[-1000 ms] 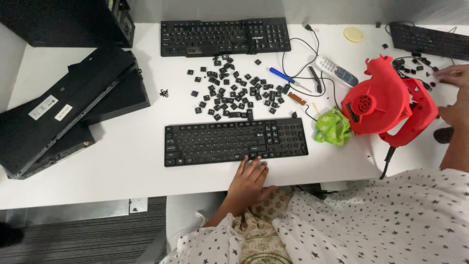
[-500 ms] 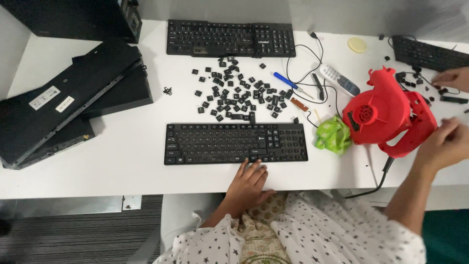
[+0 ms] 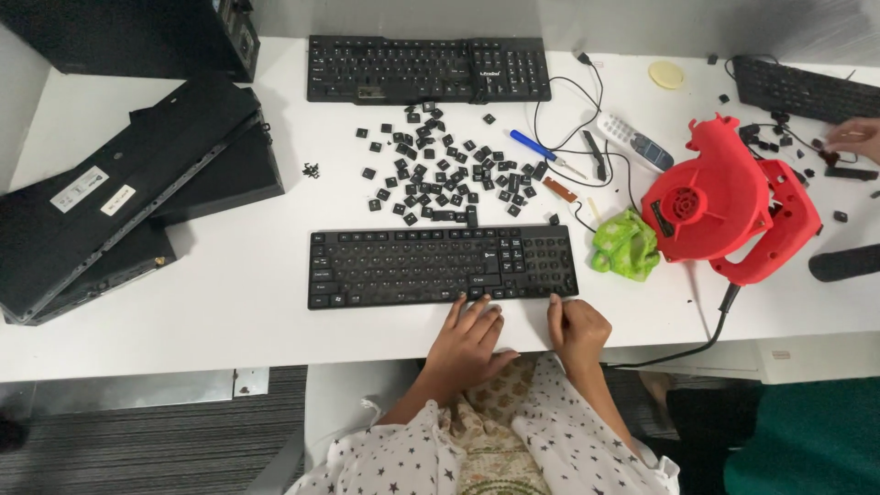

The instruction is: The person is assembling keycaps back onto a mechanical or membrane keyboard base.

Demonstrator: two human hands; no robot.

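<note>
Now both hands at kbd [image 3: 443, 266] near edge, left hand [image 3: 469, 341] open, fingertips touching, right hand [image 3: 577, 330] curled, empty.

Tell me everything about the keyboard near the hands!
The keyboard is black, flat and looks like plastic. It lies lengthwise along the white table near its front edge. Most keys look in place. The left hand and right hand rest at its front edge, fingertips touching it. Loose keycaps lie scattered just behind it, and a green cloth sits to its right.

right hand [image 3: 579, 328] off red blower [image 3: 720, 206], onto keyboard [image 3: 442, 266]
</note>
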